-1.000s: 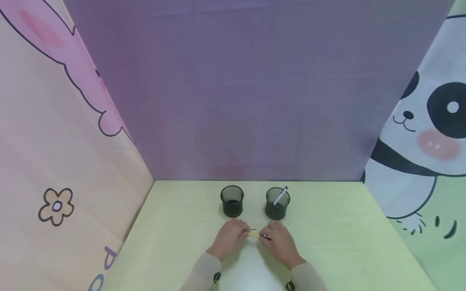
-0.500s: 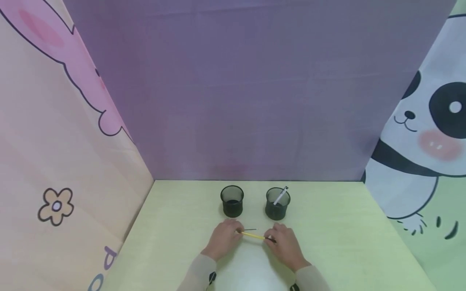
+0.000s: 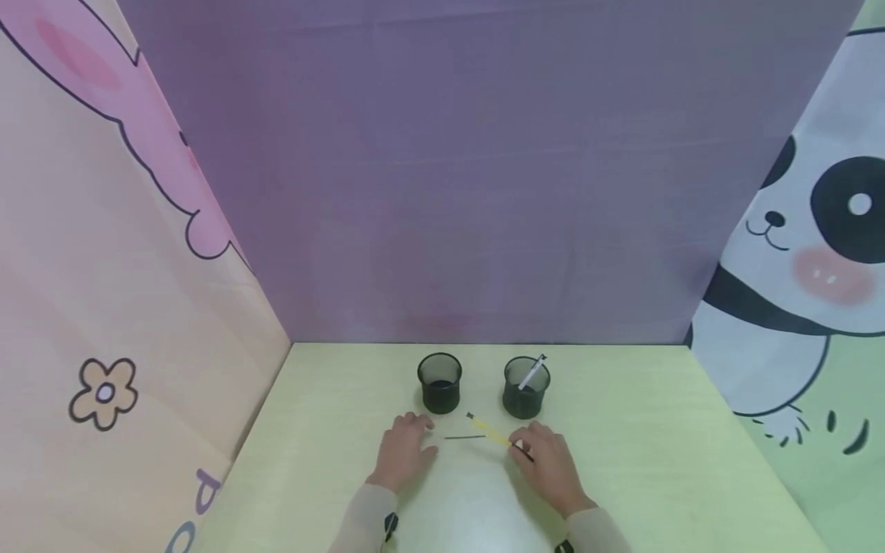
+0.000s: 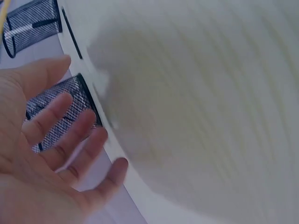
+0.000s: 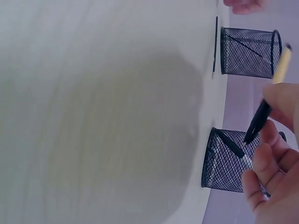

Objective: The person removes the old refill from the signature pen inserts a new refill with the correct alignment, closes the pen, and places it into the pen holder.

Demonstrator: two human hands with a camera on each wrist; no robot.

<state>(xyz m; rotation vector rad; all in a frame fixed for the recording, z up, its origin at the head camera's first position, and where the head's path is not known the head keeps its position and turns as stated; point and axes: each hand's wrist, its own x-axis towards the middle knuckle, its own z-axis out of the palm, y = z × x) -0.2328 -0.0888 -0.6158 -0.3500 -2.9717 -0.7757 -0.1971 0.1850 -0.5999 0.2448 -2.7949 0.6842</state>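
Note:
My right hand (image 3: 548, 465) pinches a yellow pen with a black end (image 3: 488, 429) between thumb and fingers. Its yellow part sticks out up and to the left, above the table. In the right wrist view the pen's pointed black end (image 5: 259, 119) shows below the thumb. My left hand (image 3: 402, 452) is apart from the pen, its fingers spread and loosely bent, nothing in them; the left wrist view shows the bare palm (image 4: 28, 172). Between the hands, a thin dark rod (image 3: 465, 438) lies on the table, in front of the left mesh cup (image 3: 440, 395).
The right black mesh cup (image 3: 524, 401) stands behind my right hand and holds a leaning white pen (image 3: 532, 372). Inside the left cup a thin dark stick (image 5: 245, 45) shows through the mesh. A purple backdrop (image 3: 484, 192) rises at the table's far edge (image 3: 622, 345).
My left hand has let go of the yellow pen and drawn away left, its fingers spreading. The right hand has shifted slightly right, and the pen's free end now tilts up. The dark rod is uncovered.

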